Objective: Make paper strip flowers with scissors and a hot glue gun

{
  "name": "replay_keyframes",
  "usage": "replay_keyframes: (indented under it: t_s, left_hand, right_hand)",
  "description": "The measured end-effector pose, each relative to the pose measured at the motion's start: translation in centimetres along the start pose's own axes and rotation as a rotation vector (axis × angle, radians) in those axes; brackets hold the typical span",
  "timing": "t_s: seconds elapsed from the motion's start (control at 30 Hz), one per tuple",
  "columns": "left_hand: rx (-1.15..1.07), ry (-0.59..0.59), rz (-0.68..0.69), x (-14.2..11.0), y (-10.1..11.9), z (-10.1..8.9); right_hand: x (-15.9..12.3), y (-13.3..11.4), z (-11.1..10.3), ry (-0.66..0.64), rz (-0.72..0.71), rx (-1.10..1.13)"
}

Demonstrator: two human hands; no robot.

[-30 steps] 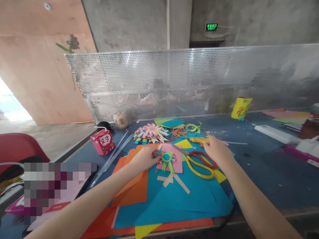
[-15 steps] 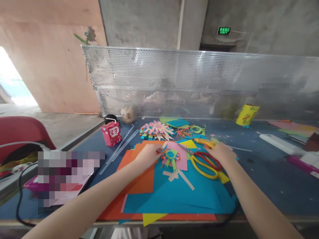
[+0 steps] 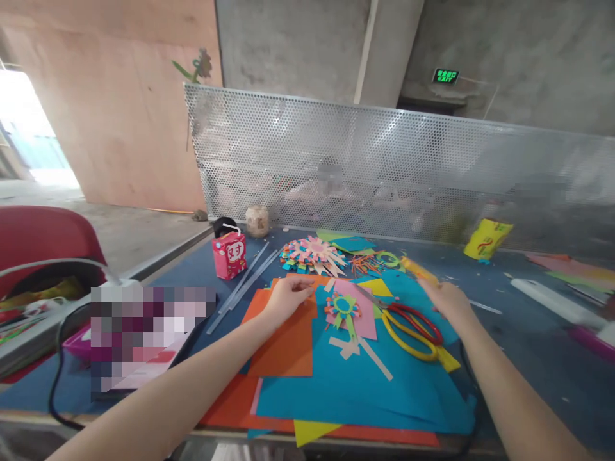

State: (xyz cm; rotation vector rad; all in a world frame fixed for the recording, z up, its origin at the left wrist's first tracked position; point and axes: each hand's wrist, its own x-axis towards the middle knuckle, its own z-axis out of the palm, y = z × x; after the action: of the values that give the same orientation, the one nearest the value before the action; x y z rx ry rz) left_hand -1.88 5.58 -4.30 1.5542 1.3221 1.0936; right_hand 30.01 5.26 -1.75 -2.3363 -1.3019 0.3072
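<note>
The right hand (image 3: 446, 299) grips what looks like a yellow glue gun (image 3: 419, 271), presumably for steady control; the left hand (image 3: 288, 299), loosely curled over orange paper (image 3: 283, 352), seems empty. Between them, the paper rosette (image 3: 343, 304) lies partly on pink paper (image 3: 368, 326), probably for easy reach. The drink carton (image 3: 229, 257) has a straw (image 3: 232, 226); its contents are hidden

So your left hand (image 3: 291, 298) has backed off the little paper rosette (image 3: 343, 306). A second ago your fingers were right at its edge, now there's a clear gap and they're over the orange paper (image 3: 283, 349). Your right hand (image 3: 446, 302) has shifted the yellow tool (image 3: 419, 270) further right, tipped steeper, its end now near the green paper loop (image 3: 388, 259). Your head's swung left too, so the mesh panel (image 3: 288, 153) slopes down rightward.
</note>
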Motion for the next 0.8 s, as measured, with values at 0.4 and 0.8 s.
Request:
replay_keyframes:
  t_s: [0.4,0.8]
  left_hand:
    - [-0.404,0.014,-0.202,-0.5,0.3,0.3]
    - [-0.549,-0.037,-0.299,-0.8,0.2,1.1]
  right_hand:
    - [-4.3,-5.8,2.3,0.357,-0.563,0.138]
    - [-6.3,-4.1,3.7,0.333,-0.726,0.115]
